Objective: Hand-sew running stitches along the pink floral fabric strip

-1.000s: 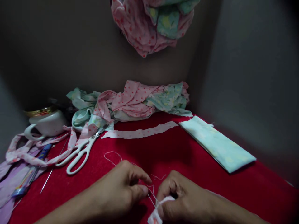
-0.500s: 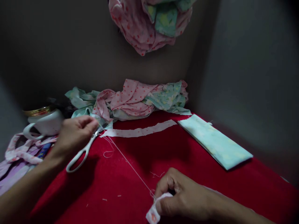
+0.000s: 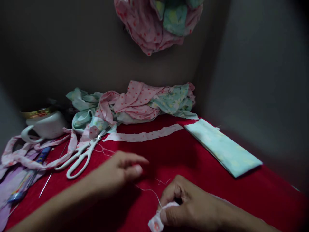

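Observation:
My right hand (image 3: 188, 203) is closed on a small folded piece of white fabric (image 3: 156, 224) with a pinkish-orange print, pinched between thumb and fingers. A white thread (image 3: 149, 190) rises from that fabric and runs slack to the left, passing behind my left hand (image 3: 120, 172). The left hand hovers over the red cloth, index finger stretched out and thumb apart, with nothing visible between them. White-handled scissors (image 3: 82, 158) lie left of it, their blades partly over fabric scraps. Whether a needle is on the thread cannot be made out.
A pale printed strip (image 3: 145, 135) lies across the red surface (image 3: 166, 154). At the right is a folded mint cloth (image 3: 224, 146); crumpled pink and green fabric (image 3: 137, 100) is piled behind. A white mug (image 3: 45, 125) and a thin metal rod (image 3: 45, 183) are at left.
My left hand has moved right and down from the scissors toward my right hand, its fingers parting. The taut thread has gone slack. The right hand has barely moved.

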